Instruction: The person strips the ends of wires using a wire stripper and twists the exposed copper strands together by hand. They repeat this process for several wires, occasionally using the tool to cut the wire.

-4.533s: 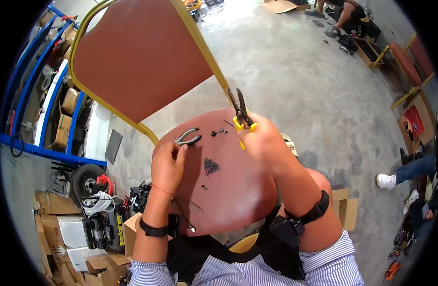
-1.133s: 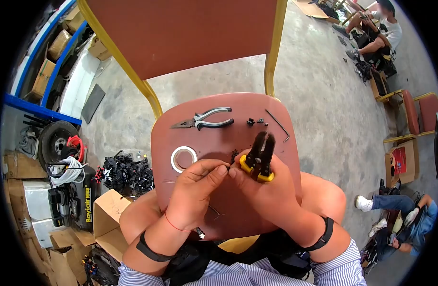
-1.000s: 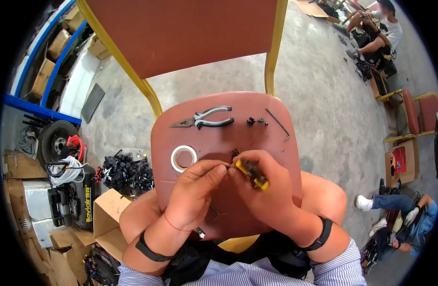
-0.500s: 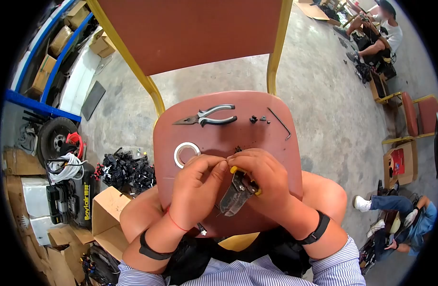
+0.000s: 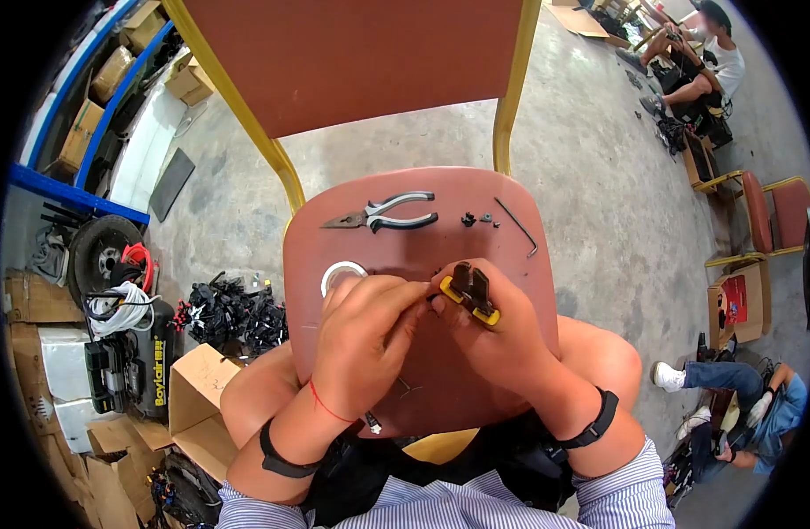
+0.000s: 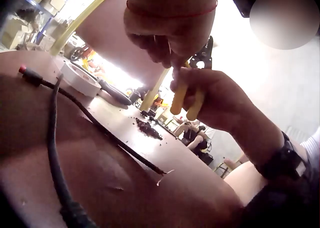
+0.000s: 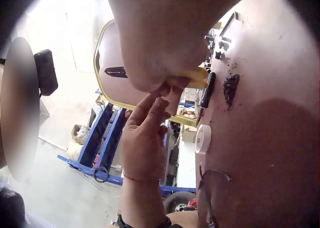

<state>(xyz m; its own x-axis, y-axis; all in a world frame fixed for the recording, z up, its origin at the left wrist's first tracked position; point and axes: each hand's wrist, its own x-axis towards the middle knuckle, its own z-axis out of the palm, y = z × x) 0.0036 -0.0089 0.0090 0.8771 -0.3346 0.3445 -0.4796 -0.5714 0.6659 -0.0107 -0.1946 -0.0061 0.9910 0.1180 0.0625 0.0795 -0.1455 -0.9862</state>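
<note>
My right hand grips wire strippers with yellow handles, their dark jaws pointing up from the fist. My left hand meets it over the red chair seat, thumb and forefinger pinching a small dark piece. What that piece is, I cannot tell; the fingers mostly cover it. From the left wrist view, the yellow handles stick out below the right hand. Beneath the hands lies a black cable with thin bare wires at one end. A pile of dark scraps lies on the seat.
Grey-handled pliers, small black parts and a hex key lie along the seat's far side. A white tape roll sits at the left. The chair back rises beyond. Other people sit at the right.
Earlier my left hand was by the pliers, apart from the right; now both meet. The strippers swung down towards my body half a second ago, and now point up again. My left hand has turned over.
</note>
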